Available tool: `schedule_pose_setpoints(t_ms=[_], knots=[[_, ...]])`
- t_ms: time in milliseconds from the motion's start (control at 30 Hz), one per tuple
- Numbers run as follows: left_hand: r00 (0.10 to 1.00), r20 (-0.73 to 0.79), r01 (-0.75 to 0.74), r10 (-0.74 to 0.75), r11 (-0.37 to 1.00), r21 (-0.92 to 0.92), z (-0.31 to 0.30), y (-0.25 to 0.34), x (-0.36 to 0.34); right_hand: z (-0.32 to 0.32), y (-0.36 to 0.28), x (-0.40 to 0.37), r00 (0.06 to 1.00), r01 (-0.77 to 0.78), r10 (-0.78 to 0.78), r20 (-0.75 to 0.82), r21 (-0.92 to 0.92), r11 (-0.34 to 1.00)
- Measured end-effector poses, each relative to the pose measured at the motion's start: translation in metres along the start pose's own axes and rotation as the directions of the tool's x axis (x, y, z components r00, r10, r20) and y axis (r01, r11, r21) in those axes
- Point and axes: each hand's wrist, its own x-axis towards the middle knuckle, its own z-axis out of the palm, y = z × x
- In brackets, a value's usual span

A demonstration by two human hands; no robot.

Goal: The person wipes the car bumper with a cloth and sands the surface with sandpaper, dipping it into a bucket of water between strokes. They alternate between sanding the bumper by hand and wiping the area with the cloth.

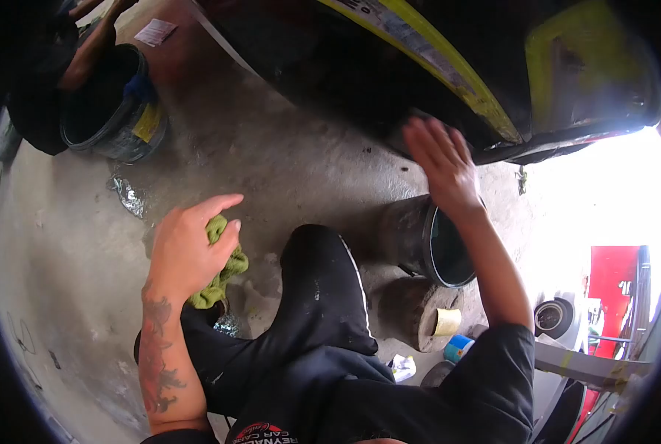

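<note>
A crumpled green cloth (229,271) hangs from my left hand (190,244), whose thumb and index finger are apart while the palm side holds the cloth. My right hand (446,164) lies flat with its fingers stretched out at the lower edge of a dark, glossy car panel (308,66). The fingertips are slightly blurred, and I cannot tell whether something thin is under them. Yellow-green masking tape (434,63) runs along the panel above that hand.
Under my right forearm stands a dark bucket (408,233), beside a round stump (412,311) with a yellow piece (447,322) on it. A blue can (458,348) is nearby. At upper left, another person's arm (90,55) reaches over a second bucket (123,140).
</note>
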Motion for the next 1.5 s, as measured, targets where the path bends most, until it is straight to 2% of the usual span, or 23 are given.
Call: schedule_pose_setpoints(t_ms=[67,133,233,300,400,467,533,567,633,800,867,900,967,1000,1067,1167,1267,1367,1500], knots=[[0.995,0.04,0.096,-0.095,0.995,-0.007,-0.011,0.008,-0.004,0.01,0.01,-0.019,0.996,-0.049,0.045,-0.072,-0.048,0.998],[0.993,0.067,0.095,-0.093,0.995,-0.025,-0.008,0.013,-0.002,0.005,-0.004,-0.002,0.996,-0.044,0.04,-0.082,-0.043,0.998],[0.995,0.081,0.067,-0.065,0.997,-0.025,0.005,0.017,0.008,-0.017,-0.044,0.093,0.983,0.041,-0.044,-0.176,-0.021,0.999],[0.993,0.098,0.076,-0.073,0.997,-0.027,0.012,0.017,0.013,-0.005,-0.066,0.144,0.937,0.066,-0.057,-0.344,0.015,0.998],[0.991,0.104,0.09,-0.087,0.996,-0.021,0.013,0.014,0.016,-0.012,-0.061,0.139,0.951,0.08,-0.068,-0.302,0.027,0.996],[0.997,0.06,0.044,-0.044,0.999,0.001,0.011,0.007,0.011,-0.022,-0.037,0.098,0.97,0.058,-0.068,-0.232,-0.052,0.997],[0.99,0.091,0.109,-0.112,0.993,0.036,-0.002,0.017,0.003,-0.025,-0.02,0.056,0.991,-0.031,0.005,-0.133,-0.197,0.98],[0.983,0.099,0.147,-0.152,0.987,0.057,-0.008,0.021,0.0,-0.022,-0.021,0.06,0.99,-0.025,-0.002,-0.143,-0.19,0.982],[0.993,0.068,0.089,-0.093,0.994,0.061,0.001,0.019,-0.003,-0.023,-0.03,0.063,0.989,-0.041,0.017,-0.145,-0.168,0.985],[0.996,0.087,0.013,-0.014,1.0,0.013,0.029,0.008,0.008,-0.014,-0.067,0.166,0.917,0.026,-0.047,-0.395,-0.058,0.998],[0.987,0.148,0.06,-0.067,0.997,0.049,0.029,0.013,0.014,-0.011,-0.077,0.19,0.896,0.023,-0.044,-0.443,-0.053,0.998],[0.98,0.178,0.081,-0.092,0.994,0.069,0.028,0.014,0.015,-0.013,-0.074,0.185,0.903,0.041,-0.035,-0.428,0.004,0.999],[0.995,0.104,-0.003,-0.007,0.996,0.093,0.029,0.012,0.011,-0.019,-0.059,0.164,0.916,0.081,-0.033,-0.399,0.106,0.991],[0.997,0.063,-0.041,0.035,0.994,0.104,0.029,0.01,0.009,-0.02,-0.051,0.151,0.925,0.066,-0.037,-0.377,0.065,0.996],[0.996,0.082,-0.045,0.036,0.992,0.114,0.018,0.019,0.002,-0.018,-0.042,0.135,0.94,0.051,-0.053,-0.338,-0.013,0.999],[0.994,0.092,-0.063,0.052,0.991,0.121,0.012,0.024,-0.006,-0.018,-0.057,0.155,0.928,0.04,-0.061,-0.369,-0.063,0.997],[0.992,0.104,-0.083,0.073,0.992,0.09,0.02,0.016,-0.006,-0.013,-0.084,0.21,0.91,0.07,-0.064,-0.409,-0.001,0.998],[0.987,0.162,-0.013,0.002,0.998,0.067,0.021,0.014,0.001,0.001,-0.12,0.264,0.903,0.089,-0.114,-0.415,-0.079,0.993],[0.996,0.072,-0.054,0.049,0.996,0.074,0.022,0.005,0.003,0.003,-0.116,0.27,0.916,0.135,-0.135,-0.377,-0.025,0.991]])
